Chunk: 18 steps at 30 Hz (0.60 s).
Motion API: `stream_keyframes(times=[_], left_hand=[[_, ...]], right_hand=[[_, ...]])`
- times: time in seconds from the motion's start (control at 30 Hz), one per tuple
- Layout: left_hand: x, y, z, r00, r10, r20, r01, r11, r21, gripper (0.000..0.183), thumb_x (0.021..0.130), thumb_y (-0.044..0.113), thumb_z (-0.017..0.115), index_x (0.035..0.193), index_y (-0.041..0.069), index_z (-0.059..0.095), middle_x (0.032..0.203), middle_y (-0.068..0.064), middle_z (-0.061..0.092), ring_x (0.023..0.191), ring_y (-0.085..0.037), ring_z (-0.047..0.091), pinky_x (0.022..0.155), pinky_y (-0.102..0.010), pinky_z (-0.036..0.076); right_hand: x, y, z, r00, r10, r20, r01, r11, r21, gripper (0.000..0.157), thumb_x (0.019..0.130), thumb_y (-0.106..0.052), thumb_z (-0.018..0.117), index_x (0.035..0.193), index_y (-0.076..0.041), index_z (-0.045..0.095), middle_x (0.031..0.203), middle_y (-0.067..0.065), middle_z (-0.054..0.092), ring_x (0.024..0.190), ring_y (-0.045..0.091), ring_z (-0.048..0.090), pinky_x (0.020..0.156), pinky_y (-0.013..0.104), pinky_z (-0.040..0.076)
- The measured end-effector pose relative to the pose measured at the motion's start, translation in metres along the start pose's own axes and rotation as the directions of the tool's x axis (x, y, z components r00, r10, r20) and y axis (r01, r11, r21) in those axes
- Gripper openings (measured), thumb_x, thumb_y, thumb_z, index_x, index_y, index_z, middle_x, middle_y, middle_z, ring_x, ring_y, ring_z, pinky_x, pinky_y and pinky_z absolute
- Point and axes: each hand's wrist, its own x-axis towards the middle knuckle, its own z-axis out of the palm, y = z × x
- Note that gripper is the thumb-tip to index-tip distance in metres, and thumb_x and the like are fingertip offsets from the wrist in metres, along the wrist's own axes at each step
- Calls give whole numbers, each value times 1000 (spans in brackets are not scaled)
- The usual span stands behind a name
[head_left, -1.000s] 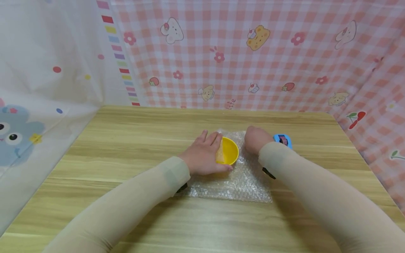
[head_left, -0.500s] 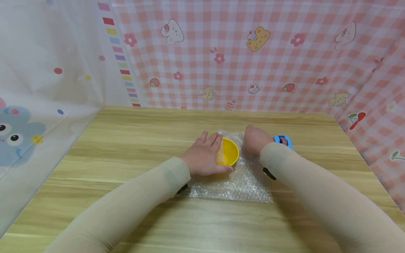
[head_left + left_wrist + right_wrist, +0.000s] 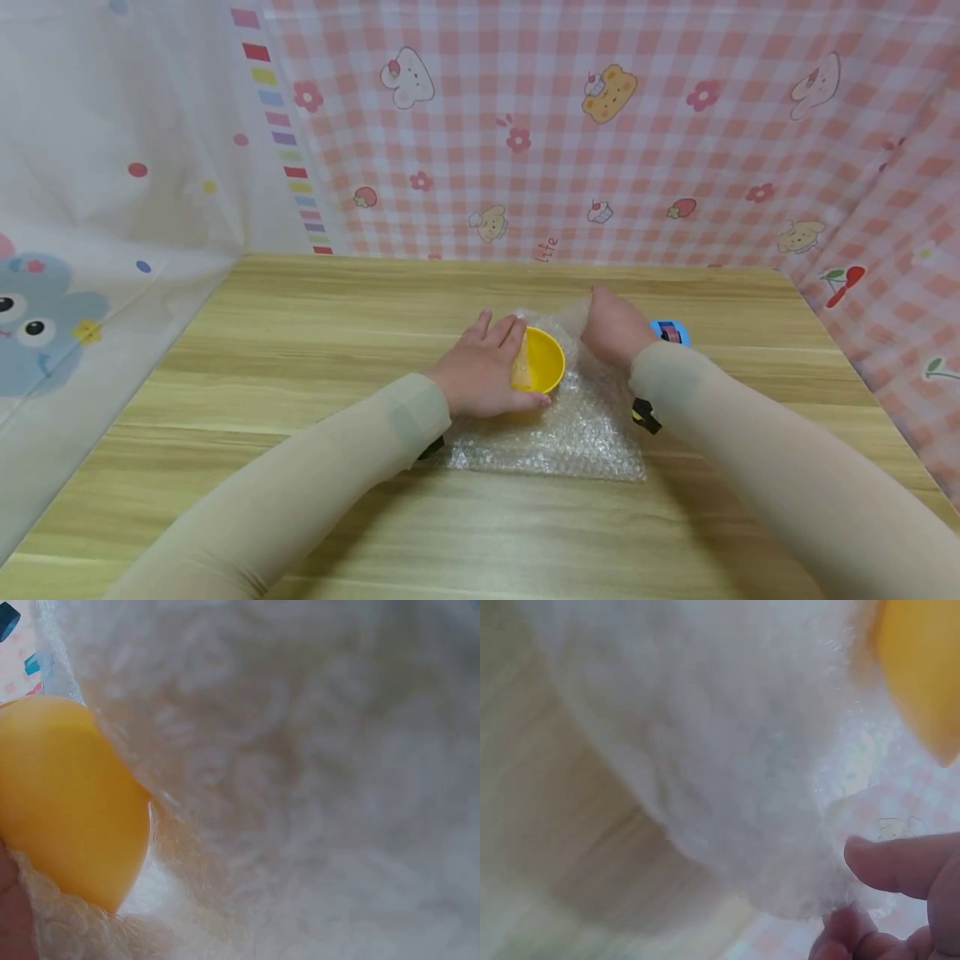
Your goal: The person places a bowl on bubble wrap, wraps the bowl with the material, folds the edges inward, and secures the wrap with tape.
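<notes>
A yellow bowl [image 3: 546,360] sits on a sheet of clear bubble wrap [image 3: 555,450], a fold of which lies over the bowl's left side. My left hand [image 3: 483,371] presses that fold against the bowl, fingers straight and spread along the left rim, thumb at the front. At the sheet's far right corner, my right hand [image 3: 617,327] pinches the bubble wrap between thumb and fingers and lifts it. In the right wrist view the thumb [image 3: 900,862] shows on the wrap's edge. The left wrist view has the bowl [image 3: 71,802] behind blurred wrap.
A small blue object [image 3: 671,331] with a dark window lies just beyond my right wrist, partly hidden. The wooden table [image 3: 337,308] runs back to a pink checked cloth [image 3: 450,150]. A white printed cloth [image 3: 150,108] hangs on the left.
My right hand has shifted slightly up and right, drawing the corner of the bubble wrap with it. The left hand and the bowl stay in place.
</notes>
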Motion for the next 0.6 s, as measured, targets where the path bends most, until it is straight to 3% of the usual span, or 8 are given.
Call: stream_keyframes(times=[0.17,0.27,0.4,0.6], left_hand=[[0,0,0,1000,0,-3,0,1000,-8,119,91,85,47,169,4,9,178,-15,10,164,-44,8,134,-53,6],[0,-1,0,1000,1,-7,-1,1000,-15,119,91,85,48,169,4,9,178,-14,9,164,-45,7,134,-53,6],[-1,-1,0,1000,2,-13,-2,1000,-14,119,91,85,48,169,4,9,179,-14,8,163,-45,7,134,-53,7],[-1,-1,0,1000,3,-11,-4,1000,-8,119,91,85,48,169,4,9,179,-14,6,164,-44,7,134,-53,5]], right_hand=[[-11,-3,-3,1000,-16,-7,16,999,46,54,106,-13,56,155,3,43,155,27,52,140,45,53,118,61,43],[-18,-6,-5,1000,-30,-5,30,997,67,48,106,-16,57,150,0,51,149,24,58,128,40,59,113,58,49],[-26,-8,-5,998,-61,-21,62,994,92,36,106,-17,58,140,-3,61,135,19,67,106,32,61,94,44,59],[-37,-10,0,993,-102,-60,109,987,119,21,107,-20,58,121,-7,69,107,11,68,91,27,59,74,30,54]])
